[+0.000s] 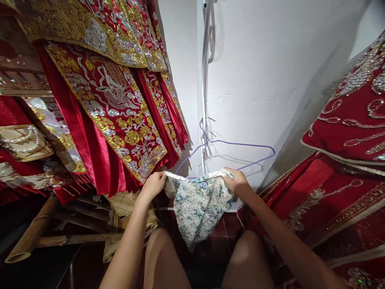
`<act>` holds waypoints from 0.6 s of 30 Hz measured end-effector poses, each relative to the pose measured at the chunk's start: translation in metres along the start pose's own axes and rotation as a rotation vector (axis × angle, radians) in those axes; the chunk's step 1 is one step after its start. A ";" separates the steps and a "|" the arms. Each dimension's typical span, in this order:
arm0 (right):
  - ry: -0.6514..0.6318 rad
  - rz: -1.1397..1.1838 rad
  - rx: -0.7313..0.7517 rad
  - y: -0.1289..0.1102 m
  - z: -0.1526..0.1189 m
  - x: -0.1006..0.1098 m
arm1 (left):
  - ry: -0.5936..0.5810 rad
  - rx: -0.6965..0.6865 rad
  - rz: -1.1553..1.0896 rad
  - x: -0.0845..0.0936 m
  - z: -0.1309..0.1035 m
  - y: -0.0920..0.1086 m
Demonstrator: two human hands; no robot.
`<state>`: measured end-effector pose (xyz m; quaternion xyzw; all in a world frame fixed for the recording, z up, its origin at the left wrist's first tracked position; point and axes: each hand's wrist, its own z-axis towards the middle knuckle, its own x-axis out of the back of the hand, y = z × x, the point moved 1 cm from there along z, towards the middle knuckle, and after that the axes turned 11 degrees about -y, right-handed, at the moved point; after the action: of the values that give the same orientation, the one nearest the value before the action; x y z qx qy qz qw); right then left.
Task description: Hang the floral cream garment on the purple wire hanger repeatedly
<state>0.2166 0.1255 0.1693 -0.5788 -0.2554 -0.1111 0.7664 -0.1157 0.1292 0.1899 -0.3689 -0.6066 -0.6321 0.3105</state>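
A white cloth with a blue and green paisley print (pixel 198 208) hangs between my two hands, its lower end dropping to a point above the floor. My left hand (pixel 155 185) is closed on its upper left corner. At the upper right corner, my right hand (pixel 236 181) grips the same cloth. The top edge is pulled out sideways between them. Just behind this edge is a purple wire hanger (pixel 240 143), hooked on the wall; its lower bar is partly hidden by the cloth. Whether the cloth touches the hanger I cannot tell.
Red garments with gold and silver embroidery (pixel 120 100) hang at the left. More red beaded garments (pixel 345 132) stand at the right. Bamboo poles (pixel 33 237) lie low on the left. Cables (pixel 206 60) run down the white wall (pixel 255 60). My knees flank the cloth.
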 end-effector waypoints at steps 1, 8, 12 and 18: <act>0.001 0.006 0.000 0.001 0.001 -0.002 | 0.009 -0.043 -0.020 0.003 0.001 0.004; -0.041 0.019 0.033 -0.015 0.002 -0.018 | 0.144 -0.392 -0.293 -0.002 0.021 0.055; -0.051 -0.020 0.054 -0.011 -0.002 -0.003 | 0.227 -0.466 -0.401 -0.013 0.035 0.060; 0.433 -0.126 0.057 0.021 0.010 0.079 | 0.290 -0.453 -0.285 -0.004 0.032 0.058</act>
<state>0.2906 0.1509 0.1953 -0.5025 -0.1235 -0.2732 0.8109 -0.0621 0.1565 0.2172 -0.2459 -0.4452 -0.8345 0.2120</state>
